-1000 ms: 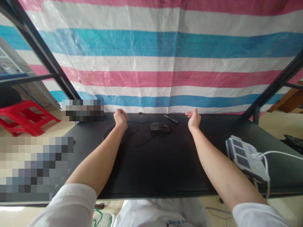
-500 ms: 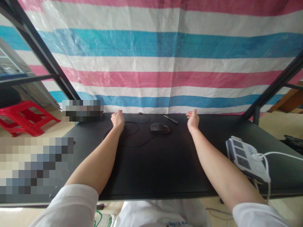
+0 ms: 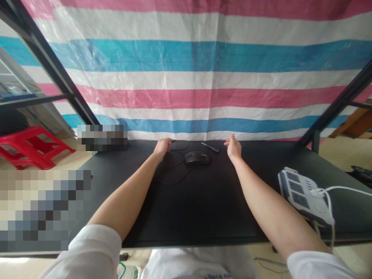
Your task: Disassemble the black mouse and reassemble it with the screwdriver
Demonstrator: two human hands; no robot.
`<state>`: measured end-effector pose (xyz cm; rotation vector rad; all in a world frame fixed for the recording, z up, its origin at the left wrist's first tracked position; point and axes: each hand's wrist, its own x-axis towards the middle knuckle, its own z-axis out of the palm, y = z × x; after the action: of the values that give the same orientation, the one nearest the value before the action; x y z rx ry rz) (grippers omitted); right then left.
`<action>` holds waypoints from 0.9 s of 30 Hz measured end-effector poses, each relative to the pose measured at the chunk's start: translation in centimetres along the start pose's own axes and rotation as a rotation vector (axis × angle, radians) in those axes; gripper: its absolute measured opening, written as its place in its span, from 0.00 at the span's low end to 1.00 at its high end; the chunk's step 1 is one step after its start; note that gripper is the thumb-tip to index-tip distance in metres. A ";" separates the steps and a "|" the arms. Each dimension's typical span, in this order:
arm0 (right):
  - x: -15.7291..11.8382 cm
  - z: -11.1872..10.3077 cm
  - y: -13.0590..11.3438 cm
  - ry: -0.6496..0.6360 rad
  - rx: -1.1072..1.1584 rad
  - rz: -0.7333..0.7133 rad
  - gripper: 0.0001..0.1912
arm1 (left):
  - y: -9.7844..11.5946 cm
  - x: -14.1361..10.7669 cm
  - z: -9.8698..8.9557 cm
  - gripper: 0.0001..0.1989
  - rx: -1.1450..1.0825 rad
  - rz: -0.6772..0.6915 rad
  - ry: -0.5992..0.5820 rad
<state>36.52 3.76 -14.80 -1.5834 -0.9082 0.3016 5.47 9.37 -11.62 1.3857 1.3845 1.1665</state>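
A black computer mouse [image 3: 197,158] lies near the middle of the black desk [image 3: 192,209], its thin dark cable [image 3: 178,182] curving off to the left in loose loops. My left hand [image 3: 163,148] is at the far side of the desk, left of the mouse, with curled fingers closed around part of that cable; the exact grip is partly hidden. Right of the mouse, my right hand [image 3: 234,148] holds nothing and its fingers are apart. Between the mouse and my right hand lies a small screwdriver [image 3: 210,147], its dark handle pointing toward me.
A white power strip [image 3: 303,195] with plugged-in white cords rests on the right side of the desk. Behind the desk hangs a striped plastic sheet [image 3: 174,81]. Black metal posts [image 3: 328,102] rise at both sides. A red stool [image 3: 31,147] stands at left.
My left hand has moved right toward the mouse, and the cable loops have shifted right with it. My right hand has drifted slightly left. The mouse and screwdriver lie about where they were.
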 end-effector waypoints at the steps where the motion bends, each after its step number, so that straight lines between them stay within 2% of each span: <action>1: -0.1 0.0 -0.1 -0.013 -0.016 -0.008 0.32 | 0.1 -0.2 0.3 0.10 -0.014 0.007 -0.033; 6: -0.5 0.0 -0.6 -0.050 -0.105 -0.059 0.35 | 0.0 -0.6 1.0 0.12 -0.029 0.110 -0.220; 8: -0.6 0.0 -0.7 -0.052 -0.115 -0.078 0.36 | -0.2 -0.6 1.0 0.13 -0.013 0.158 -0.245; 13: -0.5 0.0 -0.6 -0.052 -0.110 -0.110 0.39 | -0.3 -0.8 0.8 0.14 0.059 0.233 -0.233; 19: -0.7 0.1 -0.6 -0.004 -0.119 -0.167 0.40 | 0.6 -1.9 1.1 0.14 0.263 0.295 -0.186; 27: -1.0 0.0 -0.8 -0.006 -0.177 -0.201 0.37 | 0.5 -3.7 2.0 0.17 0.383 0.488 -0.176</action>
<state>35.55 3.09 -14.34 -1.6367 -1.1136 0.0855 7.73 5.74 -11.74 2.1337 1.2179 1.0721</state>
